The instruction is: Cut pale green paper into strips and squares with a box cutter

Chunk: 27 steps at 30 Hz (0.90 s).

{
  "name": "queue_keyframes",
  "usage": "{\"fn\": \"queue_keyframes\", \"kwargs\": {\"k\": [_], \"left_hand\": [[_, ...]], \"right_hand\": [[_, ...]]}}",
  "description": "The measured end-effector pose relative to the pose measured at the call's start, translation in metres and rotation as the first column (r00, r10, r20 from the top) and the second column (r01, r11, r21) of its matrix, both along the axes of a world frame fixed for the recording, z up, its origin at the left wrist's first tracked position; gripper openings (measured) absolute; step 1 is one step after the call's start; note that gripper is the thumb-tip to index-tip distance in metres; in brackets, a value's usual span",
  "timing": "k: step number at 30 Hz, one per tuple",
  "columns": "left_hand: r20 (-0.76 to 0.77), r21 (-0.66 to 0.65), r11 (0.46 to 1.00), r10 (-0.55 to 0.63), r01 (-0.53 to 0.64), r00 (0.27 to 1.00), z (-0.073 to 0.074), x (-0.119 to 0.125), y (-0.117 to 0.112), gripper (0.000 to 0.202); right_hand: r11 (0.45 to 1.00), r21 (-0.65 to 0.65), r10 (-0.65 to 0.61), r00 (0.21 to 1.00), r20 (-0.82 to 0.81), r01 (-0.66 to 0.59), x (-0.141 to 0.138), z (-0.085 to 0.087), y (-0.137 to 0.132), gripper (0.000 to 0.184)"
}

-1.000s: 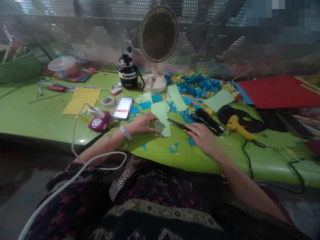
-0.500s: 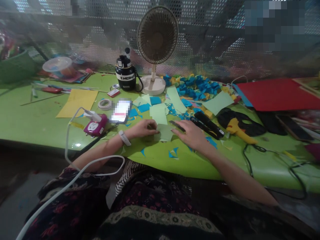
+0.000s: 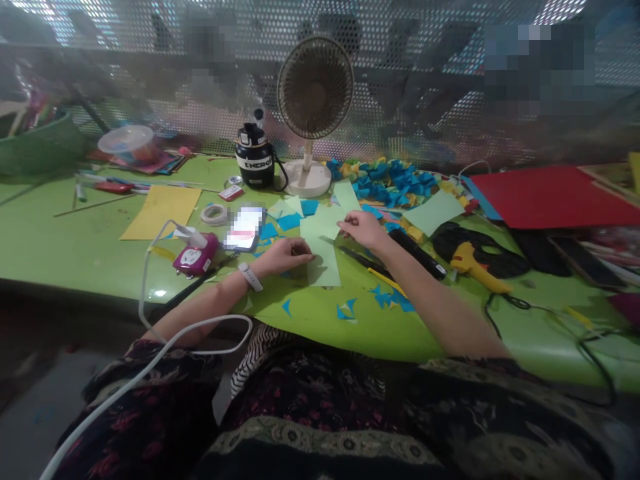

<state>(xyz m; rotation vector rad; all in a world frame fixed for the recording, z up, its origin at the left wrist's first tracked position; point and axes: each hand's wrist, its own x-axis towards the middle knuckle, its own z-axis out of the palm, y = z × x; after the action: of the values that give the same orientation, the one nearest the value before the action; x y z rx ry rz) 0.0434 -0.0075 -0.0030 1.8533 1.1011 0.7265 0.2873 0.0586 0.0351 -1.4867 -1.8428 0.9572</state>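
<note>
A pale green paper strip (image 3: pixel 323 260) lies lengthwise on the green table (image 3: pixel 90 247) in front of me. My left hand (image 3: pixel 283 255), with a white band at its wrist, rests at the strip's left edge, fingers curled and pressing on it. My right hand (image 3: pixel 361 229) is at the strip's far right corner, fingers pinched together on the paper's edge. A black utility knife (image 3: pixel 363 257) lies on the table just under my right forearm, apart from both hands. Small blue paper scraps (image 3: pixel 347 311) are scattered near the strip.
A desk fan (image 3: pixel 314 110) and black bottle (image 3: pixel 256 158) stand behind. Blue and yellow paper pieces (image 3: pixel 390 177), a yellow glue gun (image 3: pixel 477 260), red sheet (image 3: pixel 550 195), yellow sheet (image 3: pixel 163 210), tape roll (image 3: pixel 214 214), phone (image 3: pixel 243 227) and magenta socket (image 3: pixel 195 253) with white cable lie around.
My right hand left the knife and moved up and left to the green strip's far corner. My left hand stayed at the strip's left edge and curled its fingers.
</note>
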Motion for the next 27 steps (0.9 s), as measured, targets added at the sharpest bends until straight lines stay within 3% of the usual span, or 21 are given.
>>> {"fn": "queue_keyframes", "kwargs": {"k": [4, 7, 10, 14, 16, 19, 21, 27], "left_hand": [[-0.027, 0.026, 1.000, -0.008, 0.008, 1.000, 0.000, 0.001, -0.002, 0.022], [-0.038, 0.036, 0.999, -0.014, 0.015, 0.999, 0.000, 0.001, -0.002, 0.022], [-0.068, 0.050, 0.999, -0.005, 0.008, 0.998, 0.000, 0.001, -0.002, 0.020], [-0.221, 0.211, 0.977, 0.022, 0.026, 0.975, -0.001, 0.003, -0.006, 0.029], [-0.313, 0.275, 0.960, 0.033, 0.058, 0.949, -0.002, 0.005, -0.011, 0.048], [-0.390, 0.293, 0.954, 0.060, 0.062, 0.919, -0.001, 0.007, -0.018, 0.065], [-0.402, 0.298, 0.952, 0.061, 0.068, 0.914, 0.002, 0.009, -0.023, 0.066], [-0.346, 0.259, 0.966, 0.090, 0.003, 0.934, 0.010, 0.019, -0.045, 0.072]], "right_hand": [[0.999, 0.013, -0.032, 0.992, 0.118, 0.031, -0.010, -0.011, 0.018, 0.009], [0.982, 0.176, -0.109, 0.957, 0.270, 0.062, -0.007, -0.017, 0.018, 0.029], [0.973, 0.232, -0.079, 0.921, 0.382, -0.013, 0.000, -0.018, 0.009, 0.034], [0.958, 0.220, 0.058, 0.874, 0.483, -0.185, 0.005, -0.019, -0.015, 0.025], [0.912, 0.244, 0.169, 0.844, 0.509, -0.330, 0.007, -0.021, -0.032, 0.031], [0.760, 0.254, 0.379, 0.725, 0.575, -0.599, 0.011, -0.028, -0.059, 0.058], [0.684, 0.232, 0.443, 0.647, 0.621, -0.691, 0.014, -0.035, -0.075, 0.068], [0.641, 0.273, 0.420, 0.625, 0.658, -0.718, 0.021, -0.052, -0.092, 0.048]]}}
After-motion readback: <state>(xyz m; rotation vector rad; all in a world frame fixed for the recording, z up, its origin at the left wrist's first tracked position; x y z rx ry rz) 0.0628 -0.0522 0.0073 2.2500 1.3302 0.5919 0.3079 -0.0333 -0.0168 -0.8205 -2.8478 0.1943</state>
